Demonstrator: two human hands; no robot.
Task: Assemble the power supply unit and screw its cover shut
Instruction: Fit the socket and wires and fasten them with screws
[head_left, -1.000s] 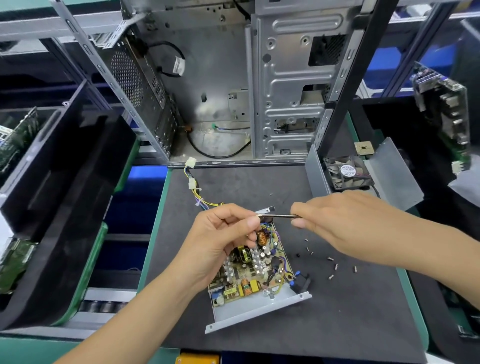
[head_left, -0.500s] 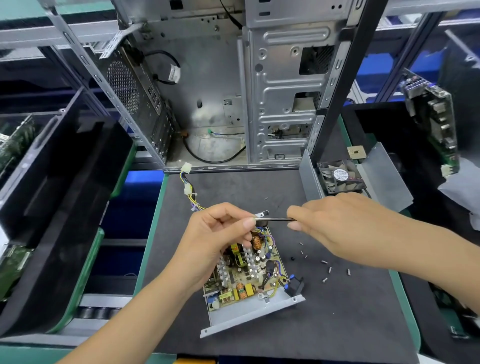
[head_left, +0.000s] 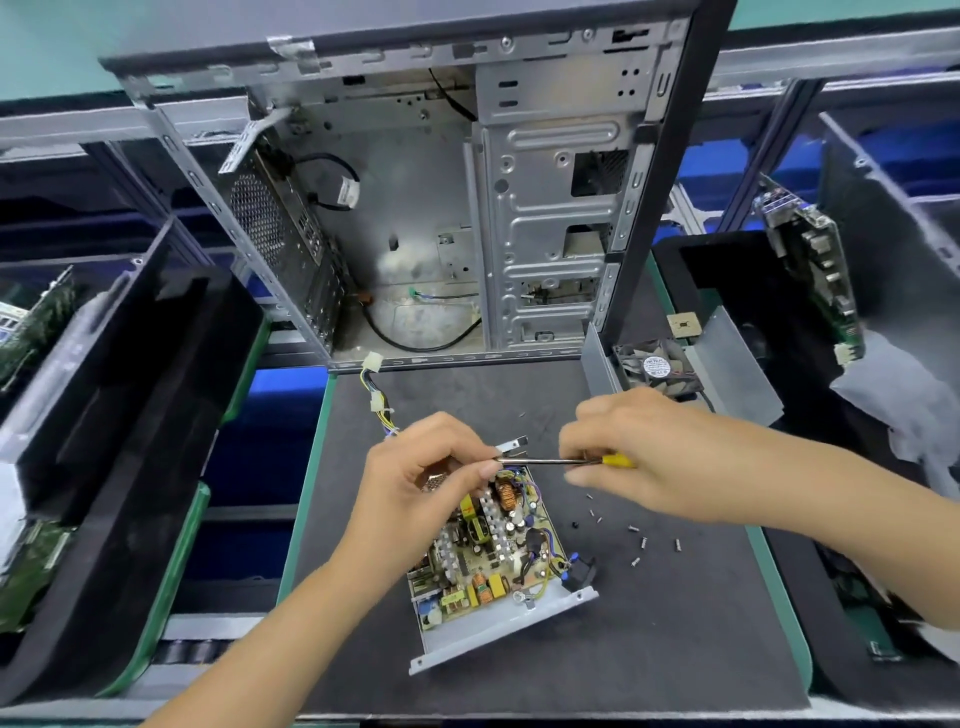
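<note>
My right hand (head_left: 639, 457) pinches screwdriver (head_left: 571, 461), yellow handle, lying sideways, mid frame. My left hand (head_left: 431, 483) curled, fingertips pinch its tip end over power supply board (head_left: 493, 551) in metal tray (head_left: 498, 636), lower mid frame on dark mat (head_left: 675, 649). Loose screws (head_left: 636, 543) just right of it. Fan cover (head_left: 727, 364) upper right, PC case (head_left: 467, 208) up top.

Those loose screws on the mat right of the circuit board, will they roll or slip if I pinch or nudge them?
The loose screws look tiny and lie on their sides, so they would probably roll in arcs. The dark mat seems matte, likely slowing them. Pinching one may be fiddly.
</note>
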